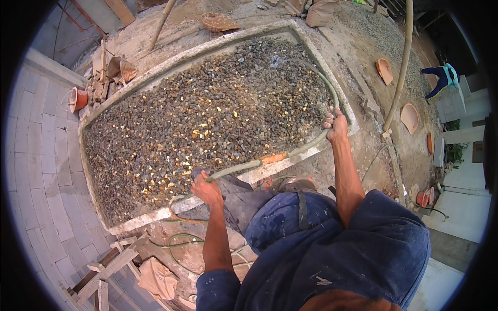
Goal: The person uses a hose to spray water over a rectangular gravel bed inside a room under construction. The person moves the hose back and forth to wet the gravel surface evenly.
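A pale green hose (244, 167) stretches between my two hands, with an orange wrapping around it midway. My left hand (207, 189) is closed around the hose above the near rim of a concrete trough (348, 111). At the right side of the trough, my right hand (336, 124) grips the same hose. Beyond that hand the hose curves up and leftward over the gravel (207, 114), and a pale splash of water shows near the far right corner. Wet dark stones mixed with yellowish ones fill the trough.
Grey block paving (44, 171) lies to the left, with an orange bucket (78, 99) beside the trough. A wooden frame (106, 272) and a crumpled sack (157, 278) are at lower left. Orange pans (409, 118) and a leaning pole (402, 72) stand to the right.
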Demonstrator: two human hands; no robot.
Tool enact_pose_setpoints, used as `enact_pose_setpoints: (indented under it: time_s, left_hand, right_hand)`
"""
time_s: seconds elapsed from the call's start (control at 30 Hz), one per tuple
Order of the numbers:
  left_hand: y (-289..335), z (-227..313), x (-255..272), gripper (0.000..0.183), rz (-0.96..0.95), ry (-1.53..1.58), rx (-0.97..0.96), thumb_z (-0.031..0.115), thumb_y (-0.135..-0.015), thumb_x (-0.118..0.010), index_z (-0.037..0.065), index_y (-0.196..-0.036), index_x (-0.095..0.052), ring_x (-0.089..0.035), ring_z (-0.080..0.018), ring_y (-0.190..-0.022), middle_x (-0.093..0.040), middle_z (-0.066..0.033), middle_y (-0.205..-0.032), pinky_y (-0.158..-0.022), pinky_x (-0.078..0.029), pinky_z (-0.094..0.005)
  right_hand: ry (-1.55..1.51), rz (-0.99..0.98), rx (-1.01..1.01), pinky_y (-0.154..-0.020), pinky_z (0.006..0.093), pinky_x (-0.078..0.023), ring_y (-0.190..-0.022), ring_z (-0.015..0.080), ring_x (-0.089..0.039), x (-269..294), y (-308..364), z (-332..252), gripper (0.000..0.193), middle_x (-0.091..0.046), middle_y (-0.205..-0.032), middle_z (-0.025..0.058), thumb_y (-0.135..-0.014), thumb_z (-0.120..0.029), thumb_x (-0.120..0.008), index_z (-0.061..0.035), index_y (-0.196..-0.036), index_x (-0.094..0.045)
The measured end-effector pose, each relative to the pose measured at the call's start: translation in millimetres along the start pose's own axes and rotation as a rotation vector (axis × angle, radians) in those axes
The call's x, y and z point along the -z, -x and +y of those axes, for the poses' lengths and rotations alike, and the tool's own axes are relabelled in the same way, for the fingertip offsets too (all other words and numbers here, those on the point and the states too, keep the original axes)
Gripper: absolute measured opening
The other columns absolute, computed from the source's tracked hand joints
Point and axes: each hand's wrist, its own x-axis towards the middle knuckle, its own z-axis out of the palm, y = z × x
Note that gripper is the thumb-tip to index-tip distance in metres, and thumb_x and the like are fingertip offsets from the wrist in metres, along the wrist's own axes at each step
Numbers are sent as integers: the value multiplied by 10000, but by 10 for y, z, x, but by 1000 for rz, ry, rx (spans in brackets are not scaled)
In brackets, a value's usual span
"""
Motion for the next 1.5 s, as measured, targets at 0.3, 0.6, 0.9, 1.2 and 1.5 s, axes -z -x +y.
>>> enact_pose_setpoints:
  time_s: [0.3,0.6,0.9,1.2,1.5]
  left_hand:
    - [-26,9,-12,320,12,-5,-28,222,-955,-477,9,-734,-568,-539,-335,-764,-583,-152,-729,-742,-386,-449]
    - [-52,38,-19,313,-30,0,-33,224,-959,-470,24,-744,-579,-541,-328,-757,-588,-139,-724,-733,-383,-444]
    - [-51,93,-98,318,-11,-22,-48,230,-958,-476,23,-736,-570,-545,-335,-766,-592,-153,-732,-739,-385,-455]
    - [-75,158,-110,330,-25,17,-64,249,-960,-485,22,-731,-557,-539,-346,-760,-589,-160,-737,-741,-388,-456]
    - [-68,138,-136,358,-4,4,-72,292,-963,-485,27,-732,-549,-531,-345,-743,-574,-157,-726,-731,-384,-455]
  right_hand:
    - [1,25,-28,-369,208,-293,-460,53,-318,75,-66,32,242,-391,-655,-33,-1013,-310,-351,-92,-999,-456]
    - [-29,55,1,-371,211,-296,-459,53,-308,143,-84,37,244,-374,-643,-42,-1011,-312,-357,-92,-987,-460]
    - [-72,8,123,-392,221,-295,-479,63,-321,128,-96,-61,235,-376,-663,-31,-1004,-318,-398,-95,-1033,-466]
    - [-49,-21,163,-405,218,-298,-496,62,-331,-35,-56,-194,217,-378,-676,-34,-1001,-306,-415,-106,-1053,-481]
    - [-36,-48,168,-405,214,-301,-499,57,-325,-153,-47,-225,237,-381,-682,-31,-1007,-305,-393,-92,-1073,-474]
